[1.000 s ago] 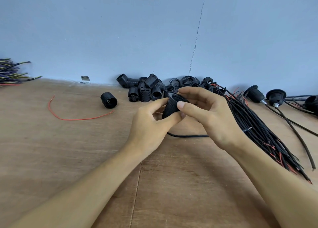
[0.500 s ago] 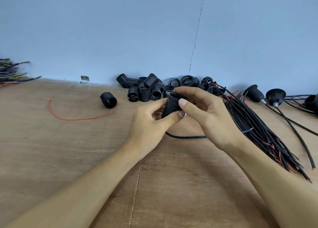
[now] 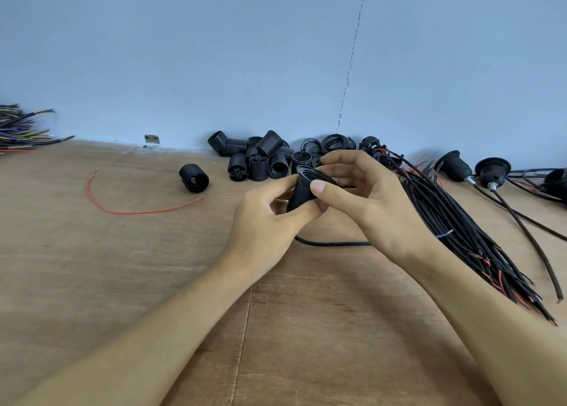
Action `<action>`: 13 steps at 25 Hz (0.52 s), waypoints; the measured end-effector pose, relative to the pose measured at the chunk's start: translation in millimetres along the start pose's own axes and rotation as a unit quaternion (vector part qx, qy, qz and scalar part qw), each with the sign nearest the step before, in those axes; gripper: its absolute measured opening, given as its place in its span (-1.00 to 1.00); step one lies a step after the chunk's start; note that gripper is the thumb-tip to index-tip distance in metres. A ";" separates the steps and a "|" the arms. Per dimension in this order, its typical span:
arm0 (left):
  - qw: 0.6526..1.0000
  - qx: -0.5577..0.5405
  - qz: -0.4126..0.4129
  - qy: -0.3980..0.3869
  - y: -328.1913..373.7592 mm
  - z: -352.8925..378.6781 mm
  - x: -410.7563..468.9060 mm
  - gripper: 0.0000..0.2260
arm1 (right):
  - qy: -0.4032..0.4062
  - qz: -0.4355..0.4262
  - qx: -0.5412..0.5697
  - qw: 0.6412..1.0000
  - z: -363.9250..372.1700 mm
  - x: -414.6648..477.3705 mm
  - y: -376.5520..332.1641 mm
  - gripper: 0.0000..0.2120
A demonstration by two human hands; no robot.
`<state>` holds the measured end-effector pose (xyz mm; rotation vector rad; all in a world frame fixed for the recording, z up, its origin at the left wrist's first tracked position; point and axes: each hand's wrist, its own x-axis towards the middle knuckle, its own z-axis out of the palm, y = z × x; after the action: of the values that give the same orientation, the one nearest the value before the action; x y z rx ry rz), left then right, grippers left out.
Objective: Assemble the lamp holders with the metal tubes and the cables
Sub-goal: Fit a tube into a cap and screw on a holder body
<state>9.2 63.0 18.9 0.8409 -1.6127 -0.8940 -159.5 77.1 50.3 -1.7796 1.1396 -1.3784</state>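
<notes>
Left hand (image 3: 267, 221): grip pinching the base of a black lamp holder (image 3: 305, 188), raised just above the wooden surface (image 3: 122, 267).
Right hand (image 3: 365, 200): thumb and fingertips pressed onto the holder's flared rim.
Cable (image 3: 334, 243): black, runs under the hands; its joint with the holder is hidden.
Risk: the ribbed plastic could cross-thread or slip if twisted askew.
Materials: matte ribbed sockets piled (image 3: 264, 160) by the wall; a thin, flexible cable bundle (image 3: 460, 231) lies right.

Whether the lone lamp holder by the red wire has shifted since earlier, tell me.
No. The lone lamp holder sits unmoved, just beyond the right end of the red wire.
</notes>
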 end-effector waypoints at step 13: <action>0.997 0.058 0.038 0.033 4.5 8.6 -6.4 -0.92 | -0.027 0.031 -0.005 0.999 17.7 -3.0 1.8 -0.61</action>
<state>1.7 71.9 18.6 0.8750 -1.6409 -0.7173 -143.2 78.3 42.7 -1.7626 1.1650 -1.2832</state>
